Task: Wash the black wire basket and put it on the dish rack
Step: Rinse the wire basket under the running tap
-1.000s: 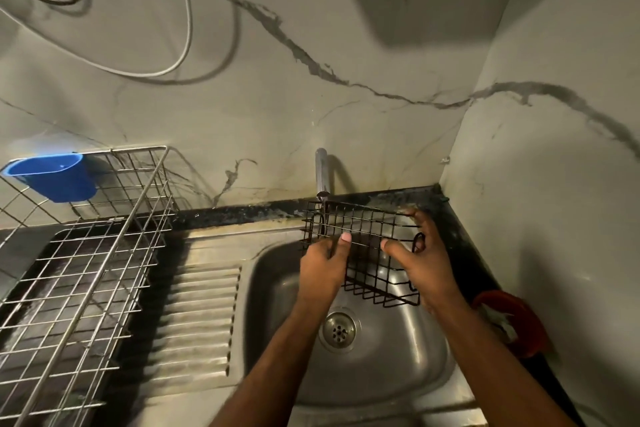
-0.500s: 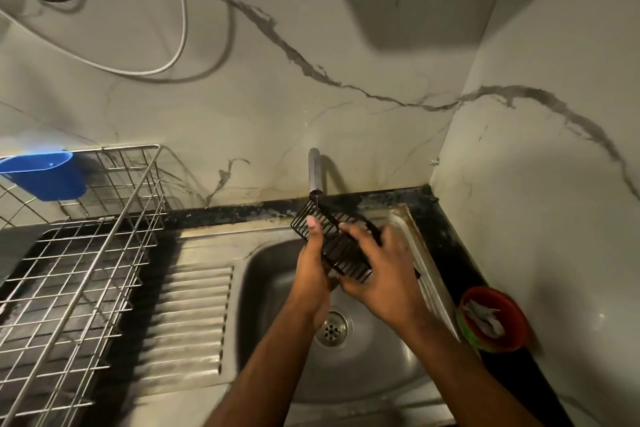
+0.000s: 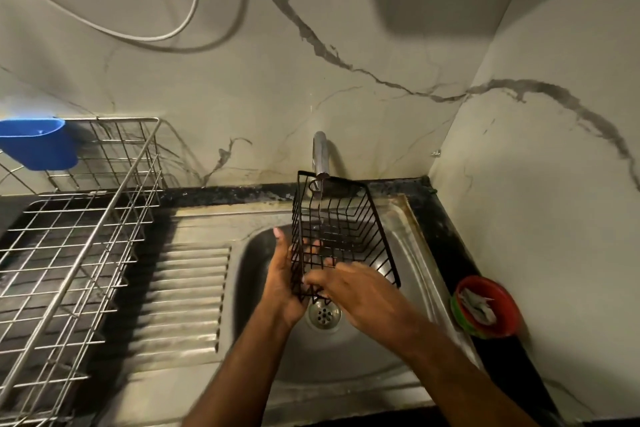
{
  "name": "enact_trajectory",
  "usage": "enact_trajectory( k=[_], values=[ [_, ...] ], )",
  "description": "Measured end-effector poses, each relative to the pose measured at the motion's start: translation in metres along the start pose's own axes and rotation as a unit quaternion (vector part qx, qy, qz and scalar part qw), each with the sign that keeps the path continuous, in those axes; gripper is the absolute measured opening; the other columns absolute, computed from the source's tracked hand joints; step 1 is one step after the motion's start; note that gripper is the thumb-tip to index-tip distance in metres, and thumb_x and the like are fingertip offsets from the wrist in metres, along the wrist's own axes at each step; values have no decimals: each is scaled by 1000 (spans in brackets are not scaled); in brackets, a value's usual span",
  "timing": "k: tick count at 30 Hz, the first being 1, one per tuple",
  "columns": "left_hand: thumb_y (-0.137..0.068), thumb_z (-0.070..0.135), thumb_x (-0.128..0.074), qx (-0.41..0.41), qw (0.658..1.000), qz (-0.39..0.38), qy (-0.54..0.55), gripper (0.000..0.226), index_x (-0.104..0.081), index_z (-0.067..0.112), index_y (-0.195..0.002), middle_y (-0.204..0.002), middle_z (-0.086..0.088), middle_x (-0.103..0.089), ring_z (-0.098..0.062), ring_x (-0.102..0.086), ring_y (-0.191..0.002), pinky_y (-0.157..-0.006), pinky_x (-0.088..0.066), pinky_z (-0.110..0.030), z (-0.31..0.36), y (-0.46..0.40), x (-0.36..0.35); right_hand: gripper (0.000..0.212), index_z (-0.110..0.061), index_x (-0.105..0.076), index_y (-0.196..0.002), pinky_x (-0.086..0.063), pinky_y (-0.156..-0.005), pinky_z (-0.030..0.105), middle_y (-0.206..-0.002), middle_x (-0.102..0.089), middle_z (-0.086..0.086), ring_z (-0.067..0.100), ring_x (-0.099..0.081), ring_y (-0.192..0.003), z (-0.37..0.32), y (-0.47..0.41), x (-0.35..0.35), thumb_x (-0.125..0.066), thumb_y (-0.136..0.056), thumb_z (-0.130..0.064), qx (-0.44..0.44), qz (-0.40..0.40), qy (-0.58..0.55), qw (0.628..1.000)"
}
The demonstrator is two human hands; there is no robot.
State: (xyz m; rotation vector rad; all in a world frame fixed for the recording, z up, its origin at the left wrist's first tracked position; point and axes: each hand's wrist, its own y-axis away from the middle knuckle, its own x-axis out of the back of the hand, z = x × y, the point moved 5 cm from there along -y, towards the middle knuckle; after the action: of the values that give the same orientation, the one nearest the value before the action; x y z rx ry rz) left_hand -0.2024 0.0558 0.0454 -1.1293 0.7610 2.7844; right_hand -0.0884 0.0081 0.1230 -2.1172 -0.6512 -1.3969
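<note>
The left hand [image 3: 282, 282] grips the near left corner of the black wire basket [image 3: 341, 236], palm against the left wall, fingers curled under the base and showing through the mesh. The right hand [image 3: 358, 291] lies on the basket's near end, fingers bent over the near rim; whether they close fully on the wire cannot be determined. The basket extends away from both hands toward the far wall, open side up and tilted, held above the sink bowl [image 3: 398, 350] and clear of it. The basket's far rim sits directly under the tap spout [image 3: 320, 156]. The drain [image 3: 324, 315] lies below the near end of the basket, between the two wrists. The ribbed drainboard [image 3: 187, 295] adjoins the bowl on the left. Farther left stands the dish rack [image 3: 79, 236], with a blue cup [image 3: 38, 144] hung on its far rim. A red bowl [image 3: 486, 307] stands on the dark counter right of the sink.
</note>
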Motion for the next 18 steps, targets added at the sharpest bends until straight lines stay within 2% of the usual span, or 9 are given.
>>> enact_trajectory(
  k=[4, 8, 9, 11, 12, 14, 16, 17, 18],
  values=[
    [-93, 66, -45, -53, 996, 39, -67, 71, -69, 7, -124, -119, -22, -73, -32, -76, -101, -67, -62, -33, -7, -1, 2, 82, -49, -4, -154, -54, -62, 28, -103, -66, 0, 17, -66, -80, 8, -2, -8, -53, -93, -26, 2, -1, 93, 996],
    [-95, 65, -46, -61, 995, 42, -67, 61, -71, 13, -117, -109, -14, -78, -24, -78, -93, -65, -62, -29, -11, -3, -3, 88, -47, 11, -154, -55, -65, 38, -100, -64, 2, 20, -64, -80, 21, -7, -5, -51, -98, -21, 7, -36, 102, 994],
    [-89, 68, -53, -60, 995, 52, -61, 65, -68, 13, -120, -110, -13, -78, -24, -78, -93, -64, -62, -29, -11, -4, -1, 86, -43, 13, -155, -55, -67, 39, -103, -65, 4, 21, -63, -81, 20, -8, -5, -49, -99, -22, 0, -48, 97, 994],
    [-74, 73, -72, -53, 993, 91, -47, 92, -58, 7, -136, -125, -22, -71, -34, -74, -104, -74, -64, -38, -11, -8, 5, 88, -33, 13, -157, -55, -70, 38, -108, -69, 5, 22, -65, -81, 12, -8, -3, -49, -96, -27, -39, -44, 47, 997],
    [-68, 75, -79, -53, 992, 108, -42, 106, -51, 3, -142, -131, -27, -65, -41, -70, -112, -86, -62, -49, -12, -7, 6, 90, -29, 11, -158, -55, -72, 37, -109, -71, 4, 21, -66, -81, 10, -7, -3, -50, -93, -30, -68, -36, 8, 997],
    [-64, 71, -86, -47, 994, 100, -19, 120, -42, -2, -148, -133, -33, -56, -49, -60, -117, -108, -45, -64, -19, -15, 13, 85, -25, -1, -160, -54, -76, 32, -110, -73, -2, 17, -68, -84, 8, -7, 0, -50, -92, -38, -126, -13, -50, 991],
    [-66, 66, -87, -48, 995, 82, 12, 118, -40, -3, -148, -135, -33, -53, -45, -58, -113, -109, -39, -66, -23, -17, 12, 60, -30, -35, -151, -52, -78, 29, -108, -73, -6, 13, -68, -96, 8, -12, 2, -49, -96, -52, -163, 3, -67, 984],
    [-68, 64, -87, -49, 996, 78, 20, 113, -40, -3, -148, -136, -33, -53, -43, -61, -109, -107, -42, -65, -20, -12, 8, 47, -33, -51, -134, -51, -76, 29, -103, -73, -8, 12, -68, -97, 7, -15, 3, -47, -96, -60, -170, -2, -62, 983],
    [-71, 60, -86, -54, 995, 78, 28, 108, -41, -3, -147, -134, -32, -55, -41, -64, -103, -103, -47, -62, -16, -10, 6, 42, -32, -56, -119, -50, -72, 30, -98, -72, -8, 13, -68, -95, 5, -19, 4, -46, -94, -65, -171, -10, -47, 984]
  ],
)
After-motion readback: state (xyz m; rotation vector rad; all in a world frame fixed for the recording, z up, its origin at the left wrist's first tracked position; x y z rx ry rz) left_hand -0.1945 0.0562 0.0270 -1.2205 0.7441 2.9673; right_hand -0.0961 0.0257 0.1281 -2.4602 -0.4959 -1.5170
